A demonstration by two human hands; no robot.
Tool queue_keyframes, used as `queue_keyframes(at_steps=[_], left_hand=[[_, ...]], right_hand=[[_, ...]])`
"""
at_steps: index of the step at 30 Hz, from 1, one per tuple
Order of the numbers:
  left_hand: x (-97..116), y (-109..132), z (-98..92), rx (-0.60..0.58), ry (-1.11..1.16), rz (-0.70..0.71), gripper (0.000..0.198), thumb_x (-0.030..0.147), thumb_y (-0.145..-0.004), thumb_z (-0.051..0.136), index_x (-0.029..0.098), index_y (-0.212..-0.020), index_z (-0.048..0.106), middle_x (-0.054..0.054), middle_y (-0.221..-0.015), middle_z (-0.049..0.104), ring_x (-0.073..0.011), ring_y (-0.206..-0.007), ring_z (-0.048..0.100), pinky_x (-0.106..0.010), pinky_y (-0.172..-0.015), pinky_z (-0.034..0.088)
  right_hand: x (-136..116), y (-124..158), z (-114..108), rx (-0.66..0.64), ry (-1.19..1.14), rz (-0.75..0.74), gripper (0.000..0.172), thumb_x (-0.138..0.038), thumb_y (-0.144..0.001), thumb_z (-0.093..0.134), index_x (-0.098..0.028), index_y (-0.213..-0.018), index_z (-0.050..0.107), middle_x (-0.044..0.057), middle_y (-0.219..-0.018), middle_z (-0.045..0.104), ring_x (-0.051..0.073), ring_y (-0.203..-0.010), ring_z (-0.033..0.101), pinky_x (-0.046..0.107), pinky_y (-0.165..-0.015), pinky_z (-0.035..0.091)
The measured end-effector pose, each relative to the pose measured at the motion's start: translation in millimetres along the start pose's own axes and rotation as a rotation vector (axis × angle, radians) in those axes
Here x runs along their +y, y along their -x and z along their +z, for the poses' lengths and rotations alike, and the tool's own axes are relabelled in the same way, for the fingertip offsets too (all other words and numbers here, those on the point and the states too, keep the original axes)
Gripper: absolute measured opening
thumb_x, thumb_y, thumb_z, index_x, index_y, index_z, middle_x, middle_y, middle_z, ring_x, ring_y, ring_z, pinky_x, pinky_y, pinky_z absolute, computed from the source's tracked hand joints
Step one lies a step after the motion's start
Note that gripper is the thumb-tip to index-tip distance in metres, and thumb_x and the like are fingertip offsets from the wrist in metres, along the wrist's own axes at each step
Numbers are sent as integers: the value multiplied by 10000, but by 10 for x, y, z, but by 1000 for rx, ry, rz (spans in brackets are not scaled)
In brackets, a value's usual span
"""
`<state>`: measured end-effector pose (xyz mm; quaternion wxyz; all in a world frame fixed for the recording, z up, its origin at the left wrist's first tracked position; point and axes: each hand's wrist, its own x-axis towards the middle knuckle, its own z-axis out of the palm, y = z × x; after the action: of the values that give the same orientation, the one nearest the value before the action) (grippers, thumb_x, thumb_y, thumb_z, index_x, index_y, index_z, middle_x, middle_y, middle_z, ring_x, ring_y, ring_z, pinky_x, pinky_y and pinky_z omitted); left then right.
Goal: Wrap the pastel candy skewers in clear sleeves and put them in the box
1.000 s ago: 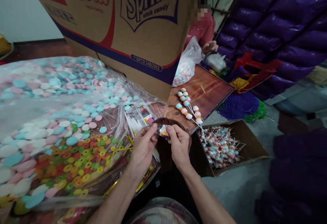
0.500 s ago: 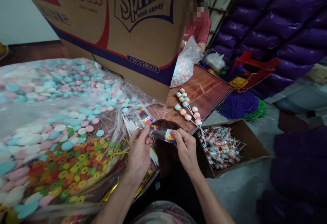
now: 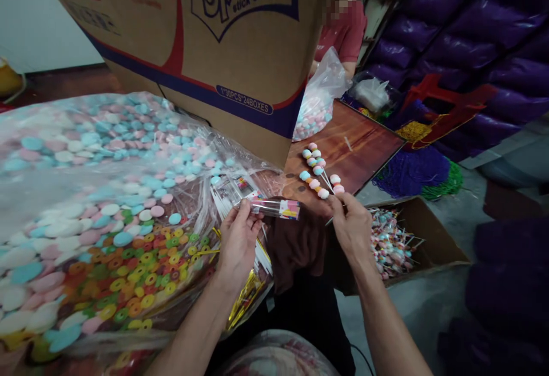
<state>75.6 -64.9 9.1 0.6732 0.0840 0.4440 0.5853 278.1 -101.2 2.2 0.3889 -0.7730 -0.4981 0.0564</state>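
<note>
Pinched in my left hand (image 3: 240,236) is a small clear plastic wrapper (image 3: 274,208) with a colourful printed end, which points to the right. My right hand (image 3: 355,227) is at the table's near edge with its fingers closed on the stick of a candy skewer (image 3: 337,182); the fingers partly hide that stick. Just beyond lie several more candy skewers (image 3: 315,161) of pastel pieces on white sticks. Near my left hand are a stack of printed wrappers (image 3: 235,190), white sticks (image 3: 262,258) and gold twist ties (image 3: 246,301).
Loose pastel candies (image 3: 86,238) and ring gummies (image 3: 141,273) spread over plastic on the left. A large cardboard carton (image 3: 240,61) stands behind. An open box (image 3: 433,244) of wrapped skewers sits at right. A co-worker (image 3: 343,32) is beyond a bag of candies (image 3: 315,115).
My right hand has let go of the wrapper and moved right to the skewers, closing on a stick. My left hand keeps the wrapper. The view has shifted slightly.
</note>
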Motion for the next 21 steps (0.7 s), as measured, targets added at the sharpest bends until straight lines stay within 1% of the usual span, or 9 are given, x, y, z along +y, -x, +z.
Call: queue_keyframes(at_steps=[2, 4, 6, 9, 12, 15, 17, 19, 21], left_hand=[[2, -27, -23, -11, 5, -6, 306, 318, -621, 859, 175, -771, 635, 28, -714, 688, -96, -629, 623, -239, -663, 463], [-6, -47, -45, -25, 7, -4, 309, 341, -643, 848, 176, -790, 632, 20, -735, 697, -105, -638, 632, -252, -667, 462], [-17, -63, -63, -31, 10, -6, 303, 345, -662, 840, 179, -803, 629, 18, -751, 703, -110, -646, 639, -259, -674, 460], [-21, -84, -81, -18, 27, -19, 291, 354, -690, 825, 177, -814, 630, 11, -750, 704, -117, -661, 651, -258, -669, 455], [-1, -104, -85, -2, 58, -37, 277, 365, -723, 803, 166, -802, 627, 1, -719, 696, -117, -661, 651, -250, -663, 452], [24, -125, -80, 29, 81, -27, 283, 368, -723, 804, 166, -778, 612, 5, -676, 676, -115, -637, 641, -251, -677, 458], [29, -138, -79, 56, 89, -7, 288, 374, -728, 800, 168, -768, 604, 6, -663, 665, -118, -630, 639, -254, -679, 458], [22, -151, -85, 77, 94, 9, 282, 387, -756, 774, 165, -764, 601, -1, -662, 661, -121, -629, 639, -254, -671, 454], [7, -163, -94, 86, 99, 18, 273, 397, -789, 743, 161, -773, 607, -10, -674, 665, -121, -629, 638, -254, -665, 450]], right_hand=[[126, -88, 22, 6, 251, -56, 119, -253, -876, 576, -185, -837, 665, 59, -791, 621, 181, -696, 478, 298, -623, 285], [207, -130, 60, -25, 426, -116, 109, -230, -867, 588, -186, -898, 682, 84, -847, 631, 203, -747, 484, 307, -614, 259], [244, -134, 106, -47, 523, -169, 131, -235, -888, 565, -185, -898, 686, 96, -853, 627, 216, -770, 482, 317, -605, 242], [252, -109, 161, -28, 540, -195, 183, -223, -917, 511, -174, -863, 679, 109, -847, 622, 225, -776, 483, 328, -620, 261], [224, -56, 158, 10, 382, -171, 180, -198, -907, 493, -172, -817, 647, 98, -816, 621, 225, -767, 507, 337, -673, 322], [129, 69, 71, 59, 60, -146, 149, -231, -907, 509, -187, -806, 611, 60, -804, 631, 207, -758, 556, 329, -721, 391], [25, 191, -19, 67, -147, -125, 133, -275, -911, 540, -192, -830, 605, 32, -797, 640, 183, -725, 576, 306, -709, 424], [-88, 323, -110, 48, -243, -112, 118, -286, -904, 576, -193, -841, 613, 8, -759, 631, 163, -681, 570, 279, -661, 428], [-172, 439, -179, 36, -264, -143, 94, -263, -904, 589, -195, -847, 620, -1, -752, 621, 151, -670, 565, 266, -638, 424]])
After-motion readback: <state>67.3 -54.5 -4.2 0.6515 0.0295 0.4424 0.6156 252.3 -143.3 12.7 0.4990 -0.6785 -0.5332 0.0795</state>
